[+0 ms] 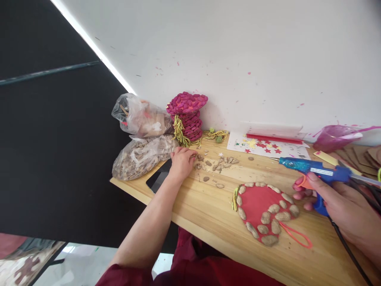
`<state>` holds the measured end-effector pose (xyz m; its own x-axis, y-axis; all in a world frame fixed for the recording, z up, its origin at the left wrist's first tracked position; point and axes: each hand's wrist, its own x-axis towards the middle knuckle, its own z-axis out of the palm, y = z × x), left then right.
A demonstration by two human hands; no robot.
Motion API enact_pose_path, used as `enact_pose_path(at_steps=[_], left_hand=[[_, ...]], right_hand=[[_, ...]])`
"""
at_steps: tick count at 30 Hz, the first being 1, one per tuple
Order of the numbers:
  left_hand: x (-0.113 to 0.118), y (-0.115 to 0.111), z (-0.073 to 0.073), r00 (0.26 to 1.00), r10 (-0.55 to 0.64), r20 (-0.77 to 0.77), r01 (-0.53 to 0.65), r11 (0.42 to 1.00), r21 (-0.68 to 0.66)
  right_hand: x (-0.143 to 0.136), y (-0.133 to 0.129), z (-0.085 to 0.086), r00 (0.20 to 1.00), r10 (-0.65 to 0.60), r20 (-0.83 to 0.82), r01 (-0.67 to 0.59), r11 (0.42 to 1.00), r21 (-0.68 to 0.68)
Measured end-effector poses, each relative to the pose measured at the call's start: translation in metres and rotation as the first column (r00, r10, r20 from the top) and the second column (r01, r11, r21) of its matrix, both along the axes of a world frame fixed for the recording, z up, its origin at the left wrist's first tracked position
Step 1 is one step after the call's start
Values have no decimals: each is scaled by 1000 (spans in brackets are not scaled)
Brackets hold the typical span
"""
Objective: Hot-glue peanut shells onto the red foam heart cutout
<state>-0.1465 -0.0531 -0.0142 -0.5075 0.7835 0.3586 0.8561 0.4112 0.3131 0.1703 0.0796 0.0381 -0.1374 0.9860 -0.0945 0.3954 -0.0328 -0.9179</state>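
Observation:
My right hand (333, 198) is wrapped round the handle of a blue glue gun (326, 171), whose nozzle end points left above the table. Below and left of it lies a red heart-shaped piece (256, 204) edged with peanut shells, with an orange loop (297, 235) at its lower right. My left hand (183, 161) reaches to the loose peanut shells (226, 162) beside the plastic bags. Its fingers are bent together at the left edge of the shells; what they hold, if anything, is hidden. A dark phone (159, 176) lies partly under my left wrist.
Two plastic bags (143, 157) and a stack of magenta shell-covered pieces (189, 117) stand at the back left. White paper with stars (268, 149), a pink-stained cup (335, 138) and cardboard pieces (358, 159) are at the back right. A black cord hangs from the glue gun.

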Motion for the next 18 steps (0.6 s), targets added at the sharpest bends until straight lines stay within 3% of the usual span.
enact_pose_path(at_steps=[9,18], left_hand=[[-2,0,-1,999,7,53,-7,1000,-11],[-1,-1,0,999,39,-10,-39,999,-16]], right_hand=[[4,1,1,1000,-9,-14,9,1000,-5],[5,4,-3,999,25,-23,-25,1000,-12]])
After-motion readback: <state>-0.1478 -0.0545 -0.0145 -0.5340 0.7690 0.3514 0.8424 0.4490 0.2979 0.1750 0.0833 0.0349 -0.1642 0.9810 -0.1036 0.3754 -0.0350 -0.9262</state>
